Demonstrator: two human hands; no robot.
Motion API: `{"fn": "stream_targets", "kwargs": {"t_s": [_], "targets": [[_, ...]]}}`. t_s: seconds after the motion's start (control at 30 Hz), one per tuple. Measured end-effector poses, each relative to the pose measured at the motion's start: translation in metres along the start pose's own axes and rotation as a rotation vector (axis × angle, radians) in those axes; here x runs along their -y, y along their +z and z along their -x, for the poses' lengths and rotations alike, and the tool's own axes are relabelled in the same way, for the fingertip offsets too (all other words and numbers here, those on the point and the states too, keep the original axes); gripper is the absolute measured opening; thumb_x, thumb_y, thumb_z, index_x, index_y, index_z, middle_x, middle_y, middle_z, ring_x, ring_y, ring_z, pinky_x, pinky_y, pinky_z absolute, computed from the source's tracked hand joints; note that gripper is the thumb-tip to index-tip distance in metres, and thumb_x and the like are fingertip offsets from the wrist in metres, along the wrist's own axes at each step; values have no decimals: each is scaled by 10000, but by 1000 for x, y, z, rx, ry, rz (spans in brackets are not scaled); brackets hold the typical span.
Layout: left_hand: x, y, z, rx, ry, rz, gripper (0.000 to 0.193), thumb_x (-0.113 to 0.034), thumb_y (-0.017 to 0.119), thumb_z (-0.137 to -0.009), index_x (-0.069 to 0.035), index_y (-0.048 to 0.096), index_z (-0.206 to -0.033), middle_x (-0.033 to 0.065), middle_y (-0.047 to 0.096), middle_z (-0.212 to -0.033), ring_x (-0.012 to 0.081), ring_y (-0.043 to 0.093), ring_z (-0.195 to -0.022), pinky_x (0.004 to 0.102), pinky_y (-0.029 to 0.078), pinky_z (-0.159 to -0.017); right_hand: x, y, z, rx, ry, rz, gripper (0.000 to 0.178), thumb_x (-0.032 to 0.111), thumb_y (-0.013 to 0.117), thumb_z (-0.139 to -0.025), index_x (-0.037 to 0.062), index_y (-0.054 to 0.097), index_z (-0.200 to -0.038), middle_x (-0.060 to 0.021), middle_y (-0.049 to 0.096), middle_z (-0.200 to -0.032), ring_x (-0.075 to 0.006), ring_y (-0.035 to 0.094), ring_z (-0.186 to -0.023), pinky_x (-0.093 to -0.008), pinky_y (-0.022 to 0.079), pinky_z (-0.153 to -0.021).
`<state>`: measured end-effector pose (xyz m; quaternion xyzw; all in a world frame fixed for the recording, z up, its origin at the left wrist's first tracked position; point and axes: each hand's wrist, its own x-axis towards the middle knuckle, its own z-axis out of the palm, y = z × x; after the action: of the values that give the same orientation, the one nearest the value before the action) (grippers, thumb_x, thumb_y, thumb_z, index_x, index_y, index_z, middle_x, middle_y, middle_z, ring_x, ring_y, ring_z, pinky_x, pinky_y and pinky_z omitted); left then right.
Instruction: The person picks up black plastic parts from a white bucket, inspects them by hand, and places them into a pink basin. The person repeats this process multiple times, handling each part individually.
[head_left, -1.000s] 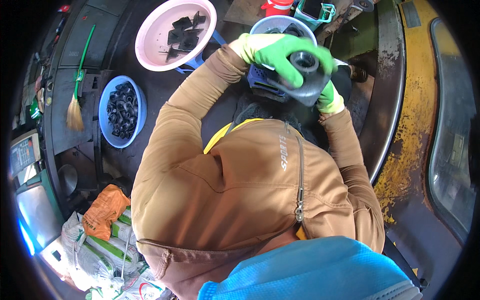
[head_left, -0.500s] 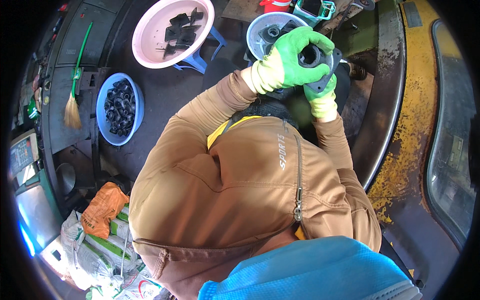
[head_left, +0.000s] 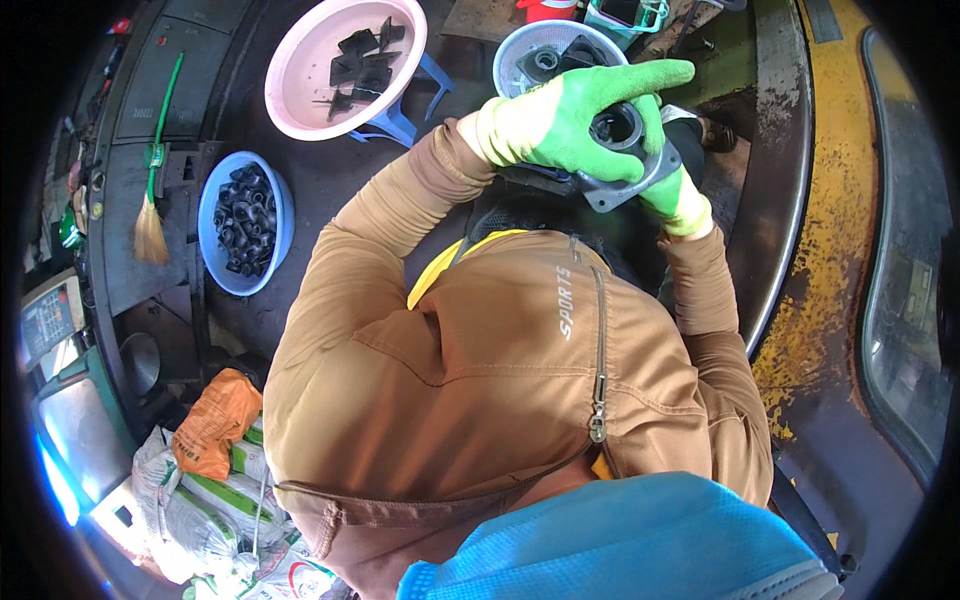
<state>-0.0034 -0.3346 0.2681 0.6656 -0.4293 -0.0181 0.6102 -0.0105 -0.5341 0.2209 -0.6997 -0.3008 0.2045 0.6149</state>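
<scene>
A black flanged part (head_left: 655,180), with a round hollow collar standing on a squarish plate with corner holes, is held up in front of me in both hands. My left hand (head_left: 575,115), in a green glove with a pale yellow cuff, is closed on the collar's near side, with one finger stretched out to the right above it. From below and behind, my right hand (head_left: 675,200), gloved alike, grips the plate; most of its fingers are hidden by the part. Just beyond the hands stands a white basket (head_left: 508,72) holding similar black parts.
At the far left, a pink basin (head_left: 290,90) with black pieces stands on a blue stool (head_left: 398,122). A blue basin (head_left: 208,235) full of small black parts lies left. Nearby are a broom (head_left: 150,225) and sacks (head_left: 205,505). A rusty yellow machine panel (head_left: 825,250) borders my right.
The flanged part has come slightly lower and its plate has tilted. A finger of my left hand, curled round the collar before, is now straightened. My right hand has moved a little right and down.
</scene>
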Motion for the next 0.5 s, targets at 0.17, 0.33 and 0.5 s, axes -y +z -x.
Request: {"fn": "stream_targets", "kwargs": {"t_s": [0.17,0.33,0.5], "targets": [[6,-6,-5,364,-94,277,958,-106,712,-675,23,233,-1494,19,636,-981,183,590,-1005,334,418,-997,1,6,4,182,120,136,470,170,637,-886,55,506,-1322,-71,560,-1296,-185,523,-1203,-321,424,-1031],[12,-26,-13,295,-111,286,902,-153,757,-698,5,307,-1463,96,654,-1115,183,589,-1057,292,456,-931,4,22,-17,-90,-116,-185,562,137,760,-778,42,527,-1280,-64,571,-1248,-194,548,-1145,-343,459,-977],[22,-9,-11,-262,-115,-93,677,-315,845,-655,26,583,-1178,118,699,-968,189,674,-877,322,519,-824,-12,8,-27,-407,-272,104,580,97,728,-815,27,479,-1335,-81,586,-1252,-194,568,-1136,-337,478,-945]]}}
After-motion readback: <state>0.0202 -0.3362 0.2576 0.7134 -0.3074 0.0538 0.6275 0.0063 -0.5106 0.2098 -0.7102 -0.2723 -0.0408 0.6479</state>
